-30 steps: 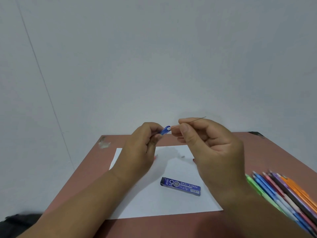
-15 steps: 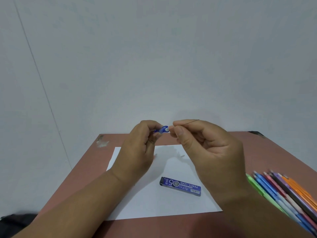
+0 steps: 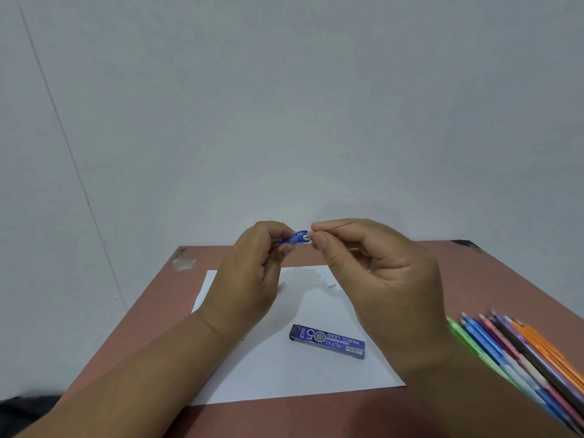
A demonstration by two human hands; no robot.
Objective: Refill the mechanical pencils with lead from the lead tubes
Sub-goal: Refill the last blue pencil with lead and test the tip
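Observation:
My left hand point(image 3: 252, 279) grips a blue mechanical pencil point(image 3: 297, 239) above the table, its open rear end turned to the right. My right hand point(image 3: 379, 279) pinches a thin dark lead point(image 3: 341, 225) between thumb and forefinger, with the lead's near tip right at the pencil's opening. Most of the pencil's barrel is hidden inside my left hand. A dark blue lead tube point(image 3: 327, 341) labelled "pencil lead" lies flat on the white sheet of paper point(image 3: 284, 374) below my hands.
A row of several mechanical pencils point(image 3: 518, 358) in green, blue, pink, purple and orange lies at the table's right edge. A small white bit point(image 3: 331, 285) rests on the paper. The reddish-brown table point(image 3: 151, 311) stands against a pale wall.
The lead's free end has shortened a little as my right hand brought its tip against the pencil's opening. Both hands stayed almost in place above the paper.

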